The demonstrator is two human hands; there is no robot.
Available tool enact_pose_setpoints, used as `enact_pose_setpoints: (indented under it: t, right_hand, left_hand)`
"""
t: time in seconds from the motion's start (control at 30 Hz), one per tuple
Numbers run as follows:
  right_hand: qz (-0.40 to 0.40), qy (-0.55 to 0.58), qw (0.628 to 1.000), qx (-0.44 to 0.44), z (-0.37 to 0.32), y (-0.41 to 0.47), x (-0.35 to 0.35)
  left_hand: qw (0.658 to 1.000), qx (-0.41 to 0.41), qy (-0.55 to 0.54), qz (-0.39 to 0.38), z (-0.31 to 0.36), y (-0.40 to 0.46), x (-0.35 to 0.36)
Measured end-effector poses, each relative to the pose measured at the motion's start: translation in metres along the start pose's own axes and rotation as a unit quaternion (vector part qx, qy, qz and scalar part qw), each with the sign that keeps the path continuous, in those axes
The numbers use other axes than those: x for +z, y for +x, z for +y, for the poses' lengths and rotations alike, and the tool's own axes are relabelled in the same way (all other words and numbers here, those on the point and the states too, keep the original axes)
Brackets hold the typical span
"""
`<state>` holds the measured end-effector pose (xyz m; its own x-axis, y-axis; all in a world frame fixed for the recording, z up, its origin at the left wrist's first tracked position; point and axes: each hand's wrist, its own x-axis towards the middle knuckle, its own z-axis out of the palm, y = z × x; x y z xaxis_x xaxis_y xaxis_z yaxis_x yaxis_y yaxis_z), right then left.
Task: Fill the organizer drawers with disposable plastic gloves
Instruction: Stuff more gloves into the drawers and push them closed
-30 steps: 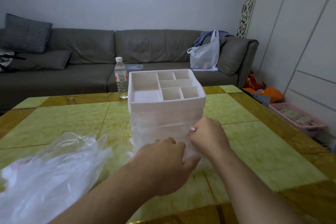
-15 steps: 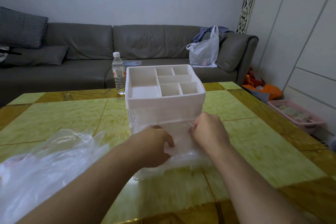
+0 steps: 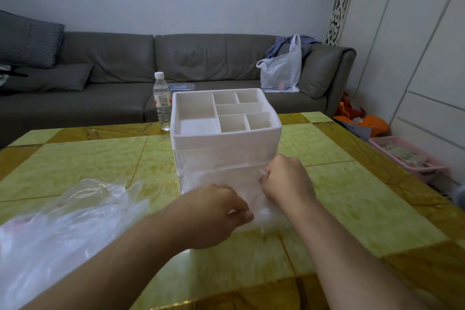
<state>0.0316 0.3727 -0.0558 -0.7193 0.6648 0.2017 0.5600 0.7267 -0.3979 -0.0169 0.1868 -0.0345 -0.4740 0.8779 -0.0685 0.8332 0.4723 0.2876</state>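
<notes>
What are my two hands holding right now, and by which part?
Both hands, left and right, pinch a clear plastic glove at its edges, in front of the organizer.

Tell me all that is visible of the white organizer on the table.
The white organizer looks like matte plastic and stands upright near the middle of the green and yellow table. Its open top is divided into one large compartment on the left and five smaller ones on the right; all appear empty. Below are clear-fronted drawers with thin plastic gloves bunched at the front. The left hand and right hand grip this plastic at the lower drawer. A water bottle stands behind it.
</notes>
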Motion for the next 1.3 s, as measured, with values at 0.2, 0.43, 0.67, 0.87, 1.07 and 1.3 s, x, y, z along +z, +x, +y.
enact_pose_setpoints:
  t: [0.2,0.43,0.67,0.87,1.07,1.3]
  right_hand:
    - [0.004,0.005,1.000,0.006,0.002,0.001,0.002]
    - [0.007,0.004,1.000,-0.006,0.004,-0.001,-0.002]
    - [0.047,-0.027,0.996,-0.068,-0.010,-0.030,-0.043]
    - [-0.109,0.042,0.989,-0.093,-0.040,-0.047,-0.027]
    - [-0.197,0.037,0.968,-0.149,-0.021,-0.029,0.003]
    - [-0.290,-0.079,0.943,-0.141,-0.031,-0.009,0.023]
  left_hand:
    - [0.997,-0.050,-0.058,-0.018,-0.012,0.007,-0.011]
    - [0.999,-0.047,-0.015,-0.006,-0.011,0.014,-0.003]
    - [0.999,-0.042,-0.019,0.013,-0.010,0.017,-0.002]
    - [0.999,-0.043,0.001,-0.009,-0.008,0.017,-0.001]
    - [0.998,-0.045,-0.001,-0.048,-0.007,0.014,-0.003]
    - [0.985,-0.057,0.137,0.091,0.018,0.003,-0.005]
